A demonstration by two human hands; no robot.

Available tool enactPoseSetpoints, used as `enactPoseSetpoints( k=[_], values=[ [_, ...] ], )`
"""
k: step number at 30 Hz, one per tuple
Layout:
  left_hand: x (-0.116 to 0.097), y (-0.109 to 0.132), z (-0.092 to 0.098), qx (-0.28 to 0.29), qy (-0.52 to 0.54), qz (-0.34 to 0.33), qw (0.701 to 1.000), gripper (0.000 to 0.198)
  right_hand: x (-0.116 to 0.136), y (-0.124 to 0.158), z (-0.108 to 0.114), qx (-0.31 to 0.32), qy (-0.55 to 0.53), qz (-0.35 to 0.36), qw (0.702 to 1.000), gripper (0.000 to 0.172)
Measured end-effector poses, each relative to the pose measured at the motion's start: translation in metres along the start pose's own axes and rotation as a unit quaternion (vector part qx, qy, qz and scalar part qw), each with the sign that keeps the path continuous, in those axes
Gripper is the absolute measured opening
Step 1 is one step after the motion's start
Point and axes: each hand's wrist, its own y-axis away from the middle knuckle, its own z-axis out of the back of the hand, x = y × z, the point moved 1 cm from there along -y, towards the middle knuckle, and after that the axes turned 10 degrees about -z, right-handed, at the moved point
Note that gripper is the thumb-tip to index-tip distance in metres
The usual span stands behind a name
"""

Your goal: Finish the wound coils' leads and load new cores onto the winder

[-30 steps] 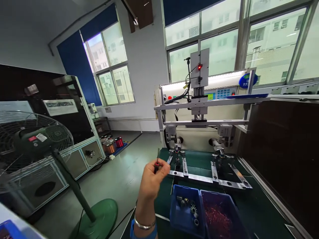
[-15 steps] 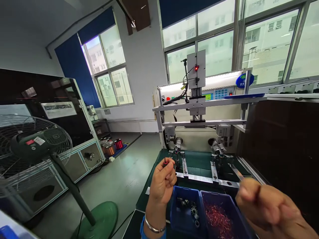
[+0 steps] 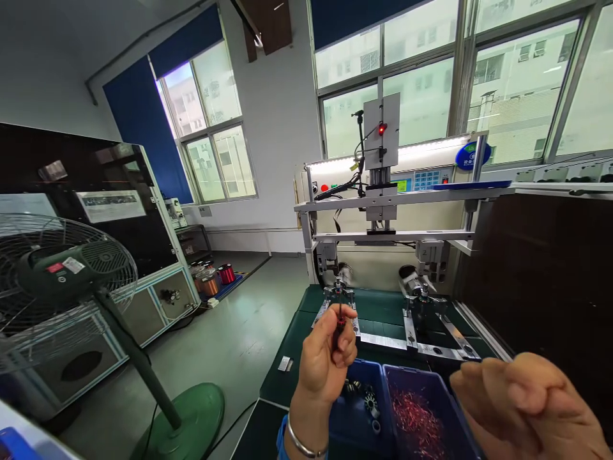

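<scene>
Behind the green worktop (image 3: 292, 345), the metal-framed machine (image 3: 383, 201) is standing below the windows (image 3: 416, 83). My left hand (image 3: 328, 361) is now showing farther right than half a second ago, and it is pinching the small red-and-dark part (image 3: 340, 322) upright between thumb and fingers. From my view, the part is lining up with the left fixture (image 3: 338, 284), which I'm judging a handier position for working there. My right hand (image 3: 531, 396) is hovering with curled fingers; whether it's gripping anything, I can't tell.

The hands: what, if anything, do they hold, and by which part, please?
Left hand: a red-and-dark part, by its red section. Right hand: cannot be told.
</scene>
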Motion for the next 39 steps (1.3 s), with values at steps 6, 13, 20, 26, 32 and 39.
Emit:
enactPoseSetpoints(
  k=[6,13,20,26,32,39],
  values=[
    [0.006,0.002,-0.005,0.024,-0.041,0.004,0.999,0.038,-0.008,-0.006,0.005,-0.084,0.153,0.030,0.984,0.030],
    [0.019,0.010,-0.009,0.079,-0.139,-0.008,0.987,0.039,-0.027,-0.009,-0.012,-0.019,0.435,0.142,0.889,0.020],
    [0.025,0.011,-0.009,0.069,-0.177,-0.010,0.982,0.042,-0.019,-0.011,-0.020,0.012,0.437,0.130,0.890,0.020],
    [0.026,0.012,-0.017,0.044,-0.094,0.011,0.995,0.037,-0.012,-0.010,-0.024,0.050,0.433,0.194,0.879,0.025],
    [0.027,0.012,-0.024,0.045,-0.009,0.035,0.998,0.037,-0.024,-0.013,-0.014,-0.015,0.428,0.136,0.893,0.030],
    [0.035,0.012,-0.021,-0.021,-0.108,0.003,0.994,0.044,-0.026,-0.011,-0.015,0.004,0.308,0.153,0.939,0.027]
  ],
)
